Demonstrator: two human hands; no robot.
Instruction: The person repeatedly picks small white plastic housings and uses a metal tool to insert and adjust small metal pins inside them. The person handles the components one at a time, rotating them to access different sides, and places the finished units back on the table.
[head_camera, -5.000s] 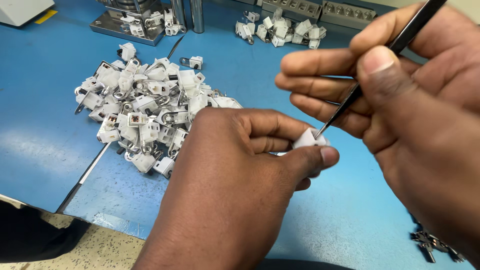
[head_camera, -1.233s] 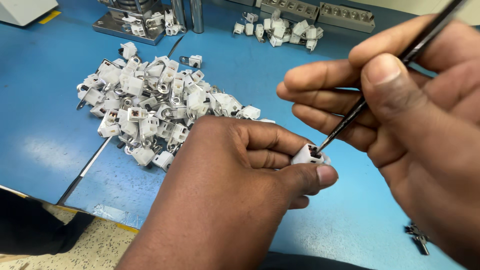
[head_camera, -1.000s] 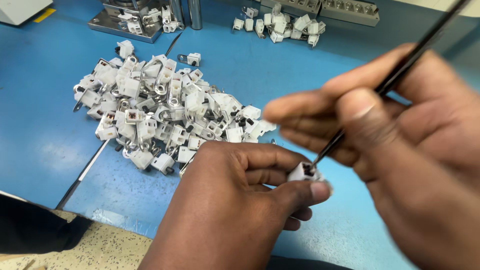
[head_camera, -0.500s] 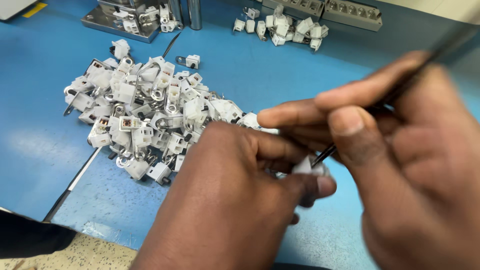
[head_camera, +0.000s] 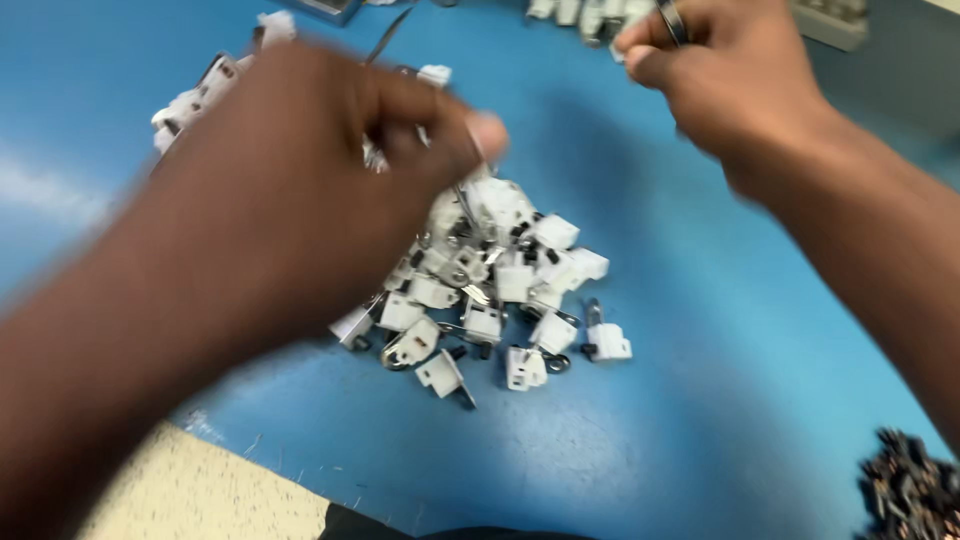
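Left hand (head_camera: 300, 190) is blurry and sits over the pile of small white plastic connector pieces with metal bits (head_camera: 490, 290), fingers curled in, thumb and forefinger pinched together near the top of the heap. Can't tell if there's actually a piece between them, too much blur. Right hand (head_camera: 730, 80) is up at the far side, well apart from the left, fist closed around a thin dark metal rod tool (head_camera: 672, 20), only a short bit of it shows above the fingers.

Pile lies mid-surface on the blue work table (head_camera: 700, 380), partly hidden under the left hand. A few strays sit just off the near edge of the heap, e.g. one white piece (head_camera: 608, 343) on its own to the right.

Room-wise: lots of bare blue to the right and in front of the pile. Near table edge runs diagonal at bottom left, w/ pale speckled floor (head_camera: 230, 490) below it. Bottom right corner has a clump of small dark metal parts (head_camera: 910, 490), well away from the white pile. More white pieces (head_camera: 570, 12) along the far edge, next to the right hand.
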